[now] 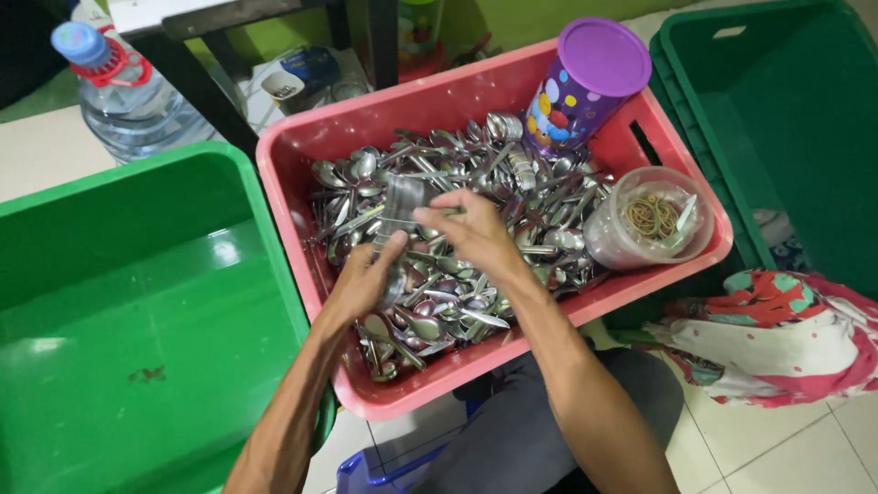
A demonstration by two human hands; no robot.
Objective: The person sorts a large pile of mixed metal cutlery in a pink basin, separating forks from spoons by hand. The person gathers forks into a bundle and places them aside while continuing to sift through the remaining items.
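A pink plastic crate [302, 197] holds a heap of steel spoons [512, 197]. Over the heap, my left hand [366, 279] grips the lower end of a bundle of spoons [400, 206] that looks wrapped in clear plastic. My right hand [471, 229] pinches the same bundle near its top, fingers curled around it. Both forearms reach in from the bottom of the head view.
A green tub [137, 348] sits left of the crate, a dark green crate [786, 137] at the right. Inside the pink crate stand a purple lidded canister [585, 87] and a clear container of rubber bands [651, 220]. A water bottle [123, 91] stands far left; patterned cloth [777, 338] lies right.
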